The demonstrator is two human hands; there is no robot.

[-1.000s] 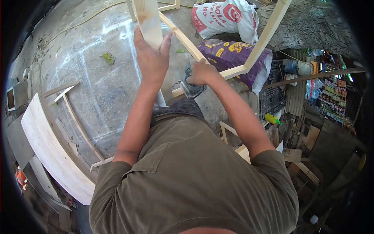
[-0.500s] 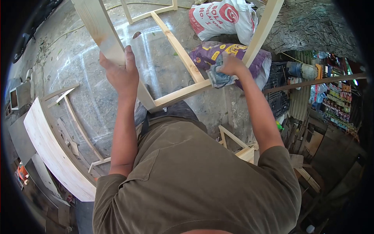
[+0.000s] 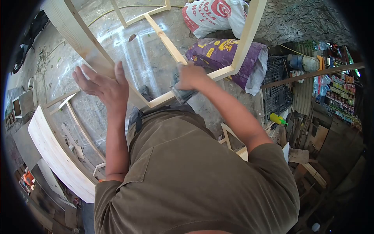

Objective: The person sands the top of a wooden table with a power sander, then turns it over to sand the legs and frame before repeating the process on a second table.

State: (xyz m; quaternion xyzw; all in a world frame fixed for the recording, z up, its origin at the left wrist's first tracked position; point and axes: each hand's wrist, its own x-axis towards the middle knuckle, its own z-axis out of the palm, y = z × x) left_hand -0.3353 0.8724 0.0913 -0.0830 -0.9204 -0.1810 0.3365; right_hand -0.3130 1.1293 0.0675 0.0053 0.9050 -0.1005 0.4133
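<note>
Though open, L hand on frame; R hand w/ rag.

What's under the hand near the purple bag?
A grey pad sticks out beneath the right hand, against the wooden frame. The hand covers most of it, so its shape stays hidden.

Grey concrete floor with white chalk marks, white printed sack beside purple sack, pale curved board at left, thin wood strips, dry leaf
</note>
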